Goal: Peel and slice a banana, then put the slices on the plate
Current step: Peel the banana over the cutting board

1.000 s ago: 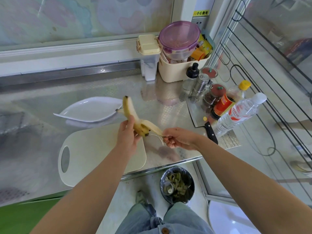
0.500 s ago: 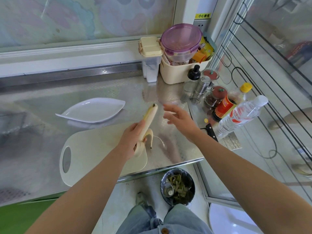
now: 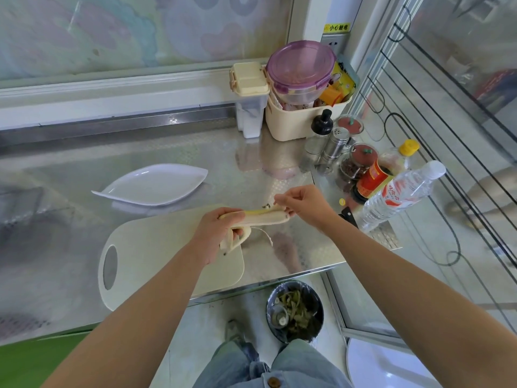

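Note:
My left hand (image 3: 216, 233) grips a partly peeled banana (image 3: 265, 217) and holds it nearly level above the right end of the white cutting board (image 3: 156, 256). Loose peel strips hang below that hand. My right hand (image 3: 303, 204) pinches the banana's far tip, where a strip of peel lifts off. A white leaf-shaped plate (image 3: 152, 186) lies empty on the steel counter behind the board. The black handle of a knife (image 3: 348, 215) shows just right of my right wrist.
Jars, a shaker, a sauce bottle (image 3: 375, 175) and a water bottle (image 3: 400, 194) crowd the counter's right edge. A cream basket (image 3: 296, 121) with a purple-lidded container stands at the back. On the floor below the counter is a bin (image 3: 295, 310) with scraps.
The banana has tipped from upright to nearly level in my left hand. My right hand let go of the peel strip, opened, then came back and pinched the tip.

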Demonstrator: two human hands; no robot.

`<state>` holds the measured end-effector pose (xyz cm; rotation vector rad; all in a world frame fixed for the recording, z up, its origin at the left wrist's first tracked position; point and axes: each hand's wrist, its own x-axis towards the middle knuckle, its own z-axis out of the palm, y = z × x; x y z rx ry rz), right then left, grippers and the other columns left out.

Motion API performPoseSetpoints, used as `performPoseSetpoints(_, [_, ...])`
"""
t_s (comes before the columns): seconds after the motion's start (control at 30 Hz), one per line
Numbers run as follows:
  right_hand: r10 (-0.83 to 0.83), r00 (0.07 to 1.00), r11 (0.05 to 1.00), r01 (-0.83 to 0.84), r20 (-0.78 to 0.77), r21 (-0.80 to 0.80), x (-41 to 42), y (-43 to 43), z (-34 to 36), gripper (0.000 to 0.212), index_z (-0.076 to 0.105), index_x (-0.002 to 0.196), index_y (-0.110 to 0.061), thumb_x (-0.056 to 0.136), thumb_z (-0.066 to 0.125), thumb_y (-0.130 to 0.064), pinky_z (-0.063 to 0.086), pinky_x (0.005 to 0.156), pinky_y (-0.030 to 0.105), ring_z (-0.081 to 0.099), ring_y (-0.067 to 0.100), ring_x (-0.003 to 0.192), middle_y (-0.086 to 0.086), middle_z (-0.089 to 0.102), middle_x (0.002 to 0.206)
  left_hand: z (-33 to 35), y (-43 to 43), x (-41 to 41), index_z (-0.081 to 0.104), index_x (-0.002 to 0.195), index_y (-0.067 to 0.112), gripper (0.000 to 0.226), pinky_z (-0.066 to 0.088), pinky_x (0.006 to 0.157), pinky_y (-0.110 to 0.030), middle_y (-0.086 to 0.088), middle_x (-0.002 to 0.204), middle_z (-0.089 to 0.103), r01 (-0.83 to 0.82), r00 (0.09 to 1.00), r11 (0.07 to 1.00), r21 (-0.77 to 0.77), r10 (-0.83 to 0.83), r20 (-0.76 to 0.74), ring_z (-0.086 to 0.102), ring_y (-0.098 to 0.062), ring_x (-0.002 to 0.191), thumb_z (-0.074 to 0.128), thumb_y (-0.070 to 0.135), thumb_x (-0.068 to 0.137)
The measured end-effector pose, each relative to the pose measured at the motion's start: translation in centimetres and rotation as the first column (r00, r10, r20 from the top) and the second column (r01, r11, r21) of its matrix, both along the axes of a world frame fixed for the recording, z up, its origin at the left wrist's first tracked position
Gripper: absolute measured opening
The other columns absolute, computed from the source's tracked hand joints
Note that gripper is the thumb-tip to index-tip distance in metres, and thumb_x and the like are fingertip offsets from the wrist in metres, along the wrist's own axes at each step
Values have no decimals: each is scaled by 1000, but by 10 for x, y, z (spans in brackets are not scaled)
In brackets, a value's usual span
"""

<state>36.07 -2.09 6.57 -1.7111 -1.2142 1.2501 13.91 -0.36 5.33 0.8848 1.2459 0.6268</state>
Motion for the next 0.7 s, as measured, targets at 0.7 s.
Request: performPoseSetpoints(0.7, [179, 935, 779, -324, -305, -537, 11, -9, 19, 54, 52, 113, -6, 88, 54, -54, 57, 74, 34, 68, 27, 82, 17, 65, 100, -5, -4, -2, 66, 90, 1, 20, 43, 49, -25, -11, 58, 54, 80, 996, 991, 108, -82, 15, 49, -19, 47, 68, 20, 86])
